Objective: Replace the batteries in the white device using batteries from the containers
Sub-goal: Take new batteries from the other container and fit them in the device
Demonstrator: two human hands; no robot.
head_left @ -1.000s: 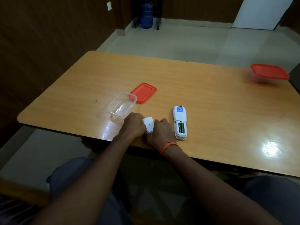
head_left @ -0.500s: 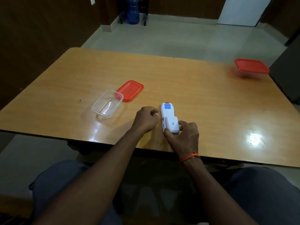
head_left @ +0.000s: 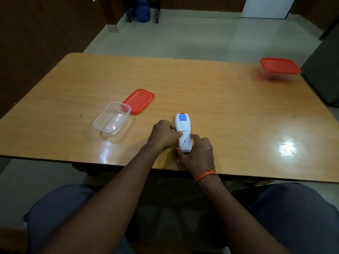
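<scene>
The white device (head_left: 183, 125) lies face down near the table's front edge, a blue label at its far end. Its white battery cover (head_left: 185, 143) sits over the near half, and no batteries show. My left hand (head_left: 163, 135) grips the device's left side, thumb at the cover's seam. My right hand (head_left: 199, 153) wraps the device's near end, with a finger pressing beside the cover. To the left stands an open clear container (head_left: 102, 126), apparently with nothing in it, and its red lid (head_left: 140, 100) lies flat beside it.
A second clear container with a red lid (head_left: 279, 67) on it stands at the far right corner of the wooden table (head_left: 229, 110). A dark cabinet (head_left: 324, 74) is beside that corner. A blue water jug (head_left: 143, 10) is on the floor far behind.
Both hands brought the white cover from left of the device onto its open battery bay. The green batteries seen a second ago are now hidden under the cover.
</scene>
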